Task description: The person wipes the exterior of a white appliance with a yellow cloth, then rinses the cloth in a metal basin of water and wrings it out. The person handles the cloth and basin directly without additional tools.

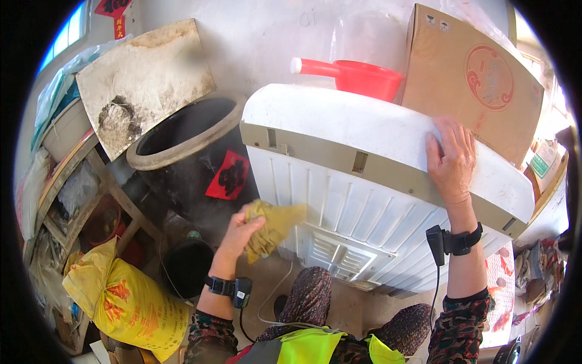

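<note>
From where I stand, the left hand [239, 233] has a crumpled mustard-yellow cloth [273, 227] pinched between thumb and fingers, its loose end trailing to the right against the ribbed panel of a white washing machine [339, 194], or so I'd call it by its look. That machine stands to the right of this hand and runs beneath the other one. The right hand [451, 155] lies on its rounded top edge, fingers lightly parted and thumb apart, gripping no separate thing.

Behind the right hand leans a large cardboard box [473, 85]; to its left, beyond the top edge, sits a red dipper [370, 79], though I can't make out what carries it. Should the right hand push hard and rock the machine, I'd expect the dipper to be knocked off and the box perhaps to slide.

Beyond the left hand stands a dark vat [170, 156]; an elbow or cloth swung wide could brush it. The cloth might also catch on the slotted vent [342, 258] below, and the pale cord [268, 303] under the left hand could snag a foot.
</note>
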Action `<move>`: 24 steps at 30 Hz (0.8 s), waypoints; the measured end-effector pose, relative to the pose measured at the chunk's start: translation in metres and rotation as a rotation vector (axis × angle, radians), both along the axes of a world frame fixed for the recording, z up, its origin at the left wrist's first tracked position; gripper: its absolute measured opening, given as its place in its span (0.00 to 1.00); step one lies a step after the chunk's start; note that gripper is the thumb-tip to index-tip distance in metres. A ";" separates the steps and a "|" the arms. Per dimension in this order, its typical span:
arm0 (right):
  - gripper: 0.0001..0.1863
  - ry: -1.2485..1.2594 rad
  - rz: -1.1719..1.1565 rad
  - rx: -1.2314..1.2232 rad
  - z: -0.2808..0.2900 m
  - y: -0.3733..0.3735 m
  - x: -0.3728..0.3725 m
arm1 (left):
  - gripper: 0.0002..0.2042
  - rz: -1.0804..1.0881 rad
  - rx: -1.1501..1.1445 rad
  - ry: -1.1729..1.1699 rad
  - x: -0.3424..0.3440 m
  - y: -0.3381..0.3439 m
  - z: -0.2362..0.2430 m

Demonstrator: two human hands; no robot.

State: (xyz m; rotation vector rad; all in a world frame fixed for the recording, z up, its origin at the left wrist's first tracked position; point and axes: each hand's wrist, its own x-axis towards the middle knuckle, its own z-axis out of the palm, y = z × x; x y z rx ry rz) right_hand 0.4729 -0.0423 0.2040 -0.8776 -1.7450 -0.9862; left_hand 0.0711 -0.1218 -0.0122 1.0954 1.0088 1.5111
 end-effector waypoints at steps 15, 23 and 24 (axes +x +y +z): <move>0.15 0.035 0.034 -0.003 0.002 -0.004 -0.001 | 0.14 0.766 0.918 0.768 0.035 0.068 0.192; 0.16 0.009 0.027 0.006 0.002 -0.004 -0.003 | 0.24 0.879 1.134 1.293 0.080 0.126 0.183; 0.16 0.020 0.015 -0.013 0.002 -0.004 -0.003 | 0.24 0.975 1.061 1.210 0.068 0.134 0.186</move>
